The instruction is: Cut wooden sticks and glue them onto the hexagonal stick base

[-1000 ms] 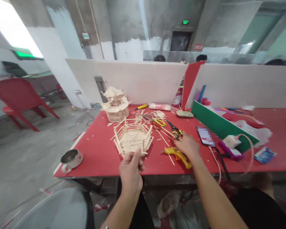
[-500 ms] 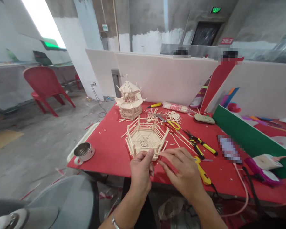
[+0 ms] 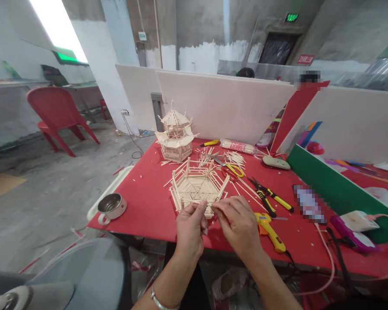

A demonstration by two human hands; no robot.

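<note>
A six-sided frame of thin wooden sticks (image 3: 197, 185), with upright corner posts and a floor of ringed sticks, stands on the red tabletop. At its near edge my left hand (image 3: 190, 224) is closed, thumb pressed on the forefinger; whatever it pinches is too small to make out. Just beside it my right hand (image 3: 239, 219) pinches with thumb and fingertips, also around something I cannot make out. A yellow hot glue gun (image 3: 270, 232) lies right of my right hand. Behind the frame stands a stick pagoda model (image 3: 176, 133) with two roofs.
Scissors (image 3: 234, 169), black-and-yellow pliers (image 3: 267, 200) and loose sticks (image 3: 235, 159) lie behind and right of the frame. A metal mug (image 3: 112, 206) stands near the left edge. A green board (image 3: 336, 193) borders the right side; a white partition (image 3: 210, 107) rises behind.
My right hand has moved left and its fingers have closed into a pinch close to my left hand. More of the glue gun shows now. The left hand stays nearly in place.
</note>
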